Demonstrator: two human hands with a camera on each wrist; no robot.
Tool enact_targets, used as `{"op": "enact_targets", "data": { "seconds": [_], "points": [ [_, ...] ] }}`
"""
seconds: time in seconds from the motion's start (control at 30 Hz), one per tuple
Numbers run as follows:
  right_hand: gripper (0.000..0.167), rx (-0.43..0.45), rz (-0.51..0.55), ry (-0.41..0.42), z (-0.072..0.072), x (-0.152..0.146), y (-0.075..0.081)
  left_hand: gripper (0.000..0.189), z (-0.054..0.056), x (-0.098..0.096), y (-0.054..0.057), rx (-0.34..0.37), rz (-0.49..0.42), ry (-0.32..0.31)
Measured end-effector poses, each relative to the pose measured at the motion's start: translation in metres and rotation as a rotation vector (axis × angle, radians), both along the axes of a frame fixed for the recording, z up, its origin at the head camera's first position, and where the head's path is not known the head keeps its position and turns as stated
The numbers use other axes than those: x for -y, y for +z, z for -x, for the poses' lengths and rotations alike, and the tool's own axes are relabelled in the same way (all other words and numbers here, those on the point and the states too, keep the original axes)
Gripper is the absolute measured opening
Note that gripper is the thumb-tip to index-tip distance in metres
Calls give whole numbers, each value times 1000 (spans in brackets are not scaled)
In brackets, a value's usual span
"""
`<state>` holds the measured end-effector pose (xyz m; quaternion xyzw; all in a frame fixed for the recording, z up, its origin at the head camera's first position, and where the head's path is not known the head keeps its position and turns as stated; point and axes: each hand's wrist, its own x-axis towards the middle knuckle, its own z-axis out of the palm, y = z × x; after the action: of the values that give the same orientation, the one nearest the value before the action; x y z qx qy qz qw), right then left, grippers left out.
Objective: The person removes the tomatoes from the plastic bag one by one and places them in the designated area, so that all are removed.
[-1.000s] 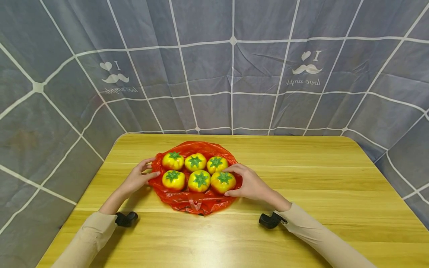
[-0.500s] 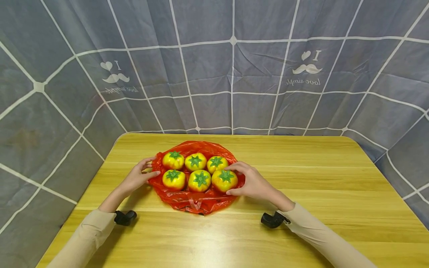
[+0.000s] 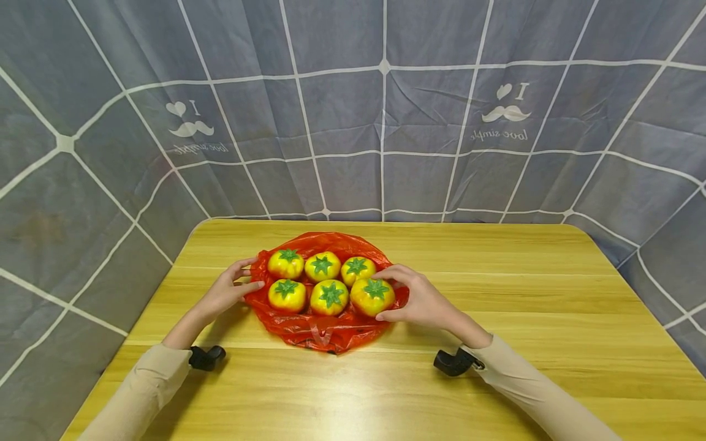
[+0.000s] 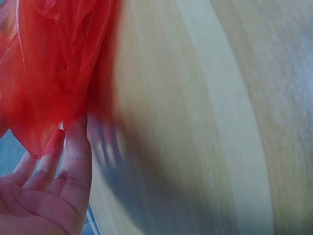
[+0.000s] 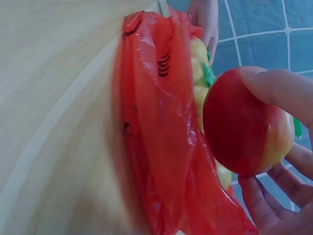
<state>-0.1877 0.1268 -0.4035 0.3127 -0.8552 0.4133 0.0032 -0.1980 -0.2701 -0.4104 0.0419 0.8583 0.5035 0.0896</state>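
Note:
A red plastic bag (image 3: 342,337) lies spread under yellow-and-red tomatoes with green star-shaped tops, set in two rows. My left hand (image 3: 223,293) holds the bag's left edge, thumb on the near side and fingers on the far side. In the left wrist view, the fingers (image 4: 76,156) lie against the thin red plastic. With thumb and fingers, my right hand (image 3: 421,300) grips the front-right tomato (image 3: 371,301) by its side. The right wrist view shows this tomato (image 5: 244,127) raised beside the bag's edge, red underneath, the thumb on its upper side.
The wooden table (image 3: 524,306) extends to the right and in front of the bag. A grey curtain with white lines (image 3: 430,122) hangs behind and at both sides. Black wrist mounts (image 3: 455,362) stick out by the sleeves.
My right hand has moved a little to the right and up with the front-right tomato, which now stands slightly apart from its neighbour. The left hand has stayed in place on the bag.

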Motion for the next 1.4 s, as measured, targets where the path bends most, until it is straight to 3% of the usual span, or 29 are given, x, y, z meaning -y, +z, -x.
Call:
{"op": "enact_targets", "data": {
  "seconds": [0.67,1.4],
  "points": [
    [62,-17,75,-14,-1,-16,20,66,-1,2,-2,14,-25,-8],
    [65,-104,58,-115,-1,-53,31,65,-1,0,-2,-12,3,2]
  ]
}}
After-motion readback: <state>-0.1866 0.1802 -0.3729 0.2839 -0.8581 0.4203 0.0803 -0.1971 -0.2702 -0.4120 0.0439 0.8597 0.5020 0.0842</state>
